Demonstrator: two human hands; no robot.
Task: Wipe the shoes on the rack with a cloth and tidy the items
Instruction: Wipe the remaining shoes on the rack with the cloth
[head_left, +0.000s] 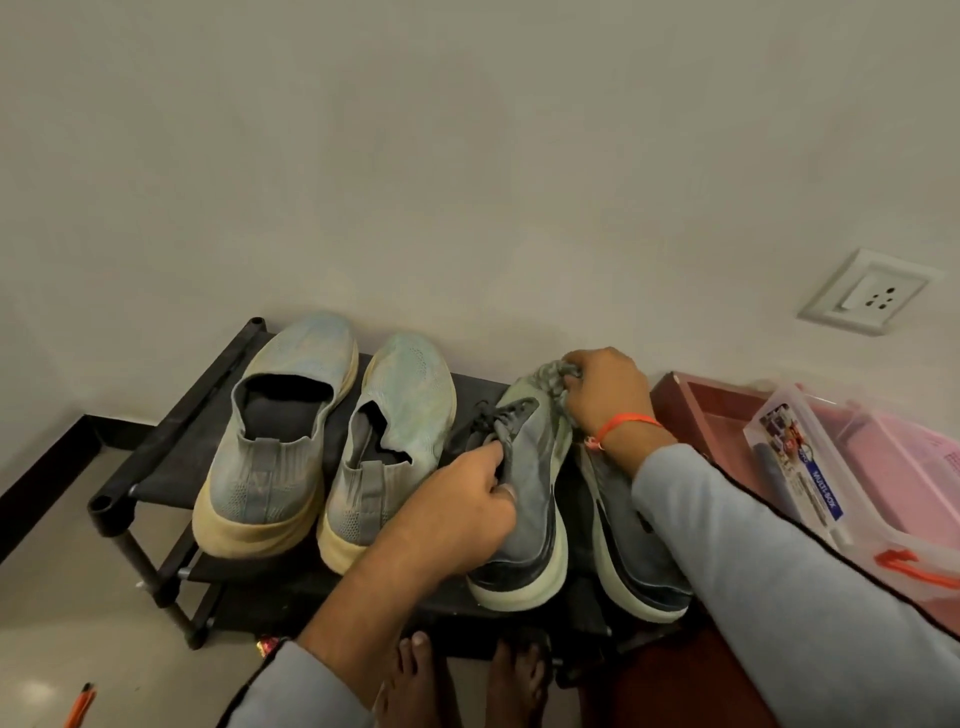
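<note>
Gripping the grey sneaker (524, 493) at its laces, left hand (457, 514) closed tight around the upper. Right hand (605, 395) clenched on a bunched grey cloth (556, 376), pressed against that sneaker's toe. On the black rack (156, 467), beside two pale slip-on shoes (291, 431).

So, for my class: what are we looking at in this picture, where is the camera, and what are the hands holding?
There is no machine, just a person. One camera worn on the head looks down at both hands. A black shoe rack stands against the wall, carrying a pale blue knit slip-on pair and a grey laced sneaker pair. The left hand steadies one sneaker by its laces; the right hand presses a crumpled grey cloth to its toe. A clear plastic box sits to the right.
</note>
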